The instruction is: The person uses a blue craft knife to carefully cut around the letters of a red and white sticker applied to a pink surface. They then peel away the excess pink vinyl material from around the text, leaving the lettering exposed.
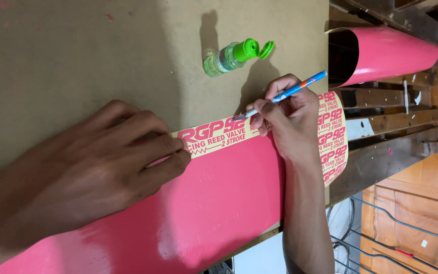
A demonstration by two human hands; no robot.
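Observation:
My right hand (pixel 289 121) grips a thin blue-and-orange craft knife (pixel 292 92) like a pen, its tip resting on a cream backing strip with cut pink lettering (pixel 218 137). My left hand (pixel 105 165) presses flat on the strip's left end, fingertips at the edge where the strip meets the glossy pink vinyl sheet (pixel 204 208). The strip carries on to the right past my right hand (pixel 333 137), where it hangs over the table edge.
A small clear bottle with a green flip cap (pixel 232 56) lies on the brown board table (pixel 77 56) behind the knife. A rolled end of pink vinyl (pixel 389 53) sits at the upper right over wooden slats. Wire racks (pixel 391 233) lie below right.

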